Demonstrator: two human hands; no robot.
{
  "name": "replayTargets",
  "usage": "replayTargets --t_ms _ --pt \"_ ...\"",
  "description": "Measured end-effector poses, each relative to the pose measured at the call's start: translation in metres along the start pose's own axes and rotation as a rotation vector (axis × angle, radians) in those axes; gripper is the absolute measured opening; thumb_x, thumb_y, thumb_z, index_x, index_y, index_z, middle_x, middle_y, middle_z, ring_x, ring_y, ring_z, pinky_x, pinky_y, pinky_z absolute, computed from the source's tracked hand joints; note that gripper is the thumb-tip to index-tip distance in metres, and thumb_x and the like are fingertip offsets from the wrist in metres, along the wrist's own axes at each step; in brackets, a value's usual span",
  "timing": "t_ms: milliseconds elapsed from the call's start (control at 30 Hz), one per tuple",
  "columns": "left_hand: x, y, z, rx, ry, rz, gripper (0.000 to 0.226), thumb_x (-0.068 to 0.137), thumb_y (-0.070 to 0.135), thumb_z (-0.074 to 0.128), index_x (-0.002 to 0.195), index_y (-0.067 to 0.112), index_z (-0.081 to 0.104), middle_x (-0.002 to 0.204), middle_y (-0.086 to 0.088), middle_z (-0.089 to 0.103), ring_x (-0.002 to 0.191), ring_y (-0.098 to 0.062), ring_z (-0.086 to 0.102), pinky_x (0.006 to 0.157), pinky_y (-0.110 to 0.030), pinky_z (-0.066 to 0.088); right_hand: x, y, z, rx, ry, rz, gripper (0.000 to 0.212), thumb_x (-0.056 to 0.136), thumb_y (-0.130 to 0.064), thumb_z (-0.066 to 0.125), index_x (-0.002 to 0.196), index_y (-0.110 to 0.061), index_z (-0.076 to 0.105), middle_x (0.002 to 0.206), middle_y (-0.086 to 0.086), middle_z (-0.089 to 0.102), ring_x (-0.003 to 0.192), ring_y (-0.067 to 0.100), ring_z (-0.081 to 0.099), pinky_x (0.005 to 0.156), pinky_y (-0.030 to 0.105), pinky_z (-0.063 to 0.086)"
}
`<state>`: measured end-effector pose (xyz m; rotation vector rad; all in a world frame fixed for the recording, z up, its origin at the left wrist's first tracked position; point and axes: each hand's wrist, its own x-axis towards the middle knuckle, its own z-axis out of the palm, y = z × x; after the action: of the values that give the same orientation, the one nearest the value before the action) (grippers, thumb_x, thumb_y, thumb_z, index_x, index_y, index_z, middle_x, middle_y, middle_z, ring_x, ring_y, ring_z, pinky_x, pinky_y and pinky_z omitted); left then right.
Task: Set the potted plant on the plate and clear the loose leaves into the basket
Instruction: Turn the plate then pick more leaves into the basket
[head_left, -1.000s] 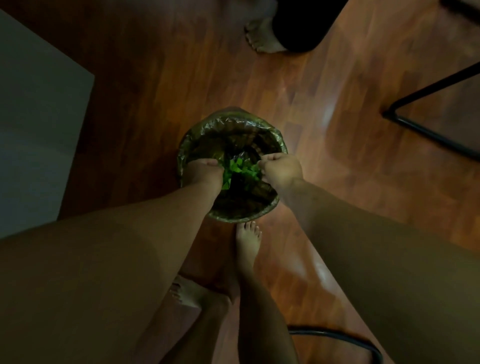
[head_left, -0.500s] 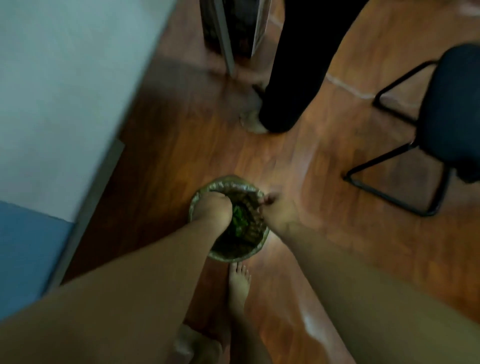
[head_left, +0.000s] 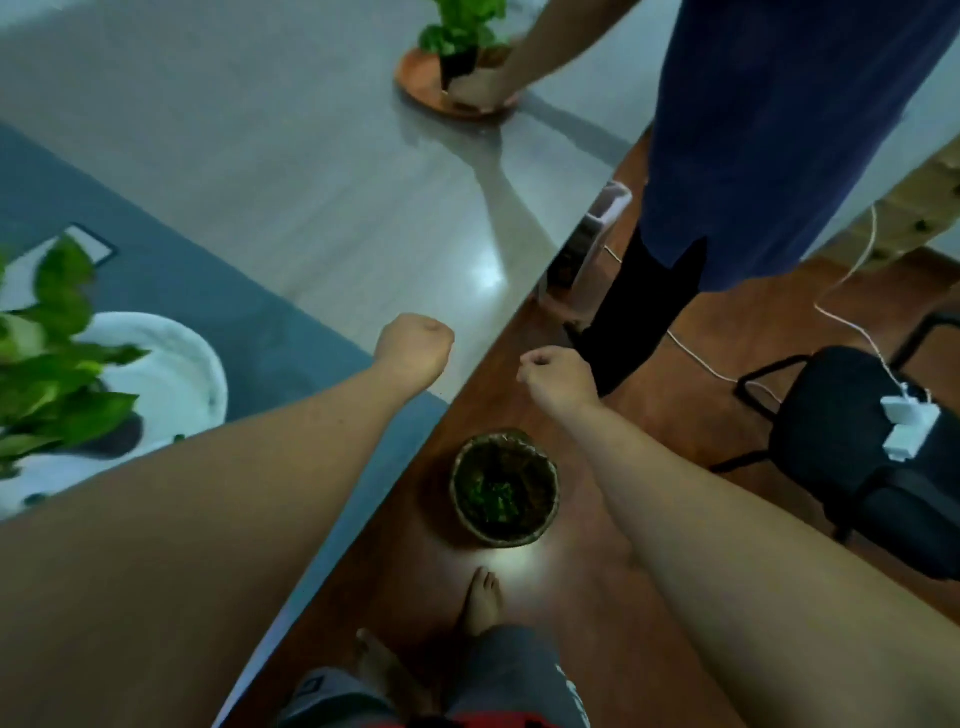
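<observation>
The round woven basket stands on the wooden floor below the table edge, with loose green leaves lying inside it. My left hand is raised above the table corner, fingers curled into a fist with nothing in it. My right hand hovers over the floor above the basket, also curled and empty. At the far left a leafy potted plant sits on a white plate on a blue mat.
Another person in blue stands at the table's right side, a hand on a second potted plant on an orange plate. A black chair with a white charger stands right. My bare feet are below the basket.
Both my hands have come up out of the basket, leaving the leaves inside. The view has risen from the floor to take in the table.
</observation>
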<state>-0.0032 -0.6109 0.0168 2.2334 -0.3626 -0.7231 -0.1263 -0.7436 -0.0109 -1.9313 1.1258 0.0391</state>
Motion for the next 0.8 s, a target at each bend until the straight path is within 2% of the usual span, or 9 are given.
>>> replayTargets --t_ms 100,200,300,367,467,567,667,733,800 --pt "-0.016 -0.03 -0.059 0.061 0.136 -0.021 0.041 0.088 0.013 0.048 0.048 0.008 0.038 0.051 -0.006 0.043 0.066 -0.025 0.048 0.049 -0.029 0.026 -0.013 -0.05 0.025 -0.067 -0.009 -0.097 0.023 0.084 -0.016 0.058 0.096 -0.014 0.077 0.106 0.003 0.075 0.102 0.023 0.066 0.089 0.031 0.052" --pt "-0.035 -0.063 -0.102 0.065 0.228 -0.066 0.037 0.09 0.015 0.046 0.054 0.006 0.046 0.066 -0.016 0.059 0.073 -0.032 0.056 0.057 -0.031 0.035 -0.021 -0.091 0.056 -0.104 -0.07 -0.156 0.028 0.081 -0.015 0.059 0.103 -0.015 0.076 0.113 0.004 0.074 0.11 0.024 0.065 0.096 0.031 0.05" --pt "-0.057 -0.106 -0.133 0.041 0.302 -0.188 0.029 0.09 0.014 0.046 0.064 0.005 0.057 0.079 -0.023 0.062 0.078 -0.035 0.056 0.067 -0.034 0.041 -0.027 -0.124 0.098 -0.135 -0.152 -0.238 0.027 0.082 -0.013 0.059 0.102 -0.015 0.076 0.107 0.006 0.075 0.102 0.025 0.067 0.093 0.032 0.053" --pt "-0.074 -0.153 -0.155 -0.005 0.431 -0.319 0.032 0.088 0.009 0.046 0.056 0.007 0.043 0.067 -0.021 0.054 0.071 -0.029 0.046 0.057 -0.035 0.033 -0.037 -0.155 0.15 -0.191 -0.321 -0.33 0.024 0.081 -0.011 0.058 0.096 -0.014 0.076 0.103 0.008 0.075 0.094 0.027 0.067 0.089 0.035 0.054" --pt "-0.086 -0.178 -0.16 -0.064 0.489 -0.41 0.032 0.088 0.007 0.044 0.057 0.009 0.039 0.061 -0.009 0.041 0.072 -0.025 0.039 0.054 -0.033 0.027 -0.035 -0.168 0.179 -0.24 -0.356 -0.39 0.021 0.079 -0.011 0.056 0.088 -0.013 0.075 0.098 0.011 0.075 0.088 0.028 0.067 0.088 0.039 0.056" --pt "-0.097 -0.195 -0.157 -0.162 0.532 -0.484 0.025 0.085 0.012 0.048 0.072 -0.007 0.056 0.079 -0.024 0.062 0.08 -0.038 0.056 0.065 -0.041 0.041 -0.034 -0.175 0.197 -0.341 -0.383 -0.463 0.016 0.077 -0.01 0.053 0.069 -0.018 0.065 0.07 0.009 0.06 0.067 0.023 0.05 0.063 0.033 0.046" --pt "-0.115 -0.226 -0.15 -0.254 0.627 -0.612 0.023 0.083 0.014 0.049 0.07 -0.004 0.056 0.076 -0.02 0.061 0.073 -0.034 0.053 0.058 -0.033 0.038 -0.043 -0.188 0.223 -0.404 -0.465 -0.512 0.015 0.076 -0.008 0.051 0.064 -0.017 0.052 0.059 0.006 0.045 0.061 0.023 0.04 0.048 0.027 0.032" --pt "-0.122 -0.238 -0.142 -0.302 0.665 -0.691 0.027 0.084 0.015 0.048 0.074 -0.006 0.061 0.076 -0.018 0.062 0.072 -0.029 0.052 0.055 -0.03 0.034 -0.039 -0.192 0.239 -0.407 -0.472 -0.53 0.021 0.077 -0.012 0.054 0.059 -0.016 0.045 0.058 0.006 0.044 0.06 0.025 0.045 0.05 0.029 0.039" --pt "-0.124 -0.247 -0.135 -0.367 0.736 -0.76 0.036 0.086 0.025 0.048 0.085 -0.005 0.068 0.083 -0.017 0.07 0.079 -0.032 0.062 0.063 -0.029 0.046 -0.032 -0.194 0.251 -0.358 -0.506 -0.479 0.019 0.077 -0.016 0.056 0.059 -0.014 0.05 0.064 0.009 0.051 0.061 0.028 0.055 0.061 0.041 0.055"
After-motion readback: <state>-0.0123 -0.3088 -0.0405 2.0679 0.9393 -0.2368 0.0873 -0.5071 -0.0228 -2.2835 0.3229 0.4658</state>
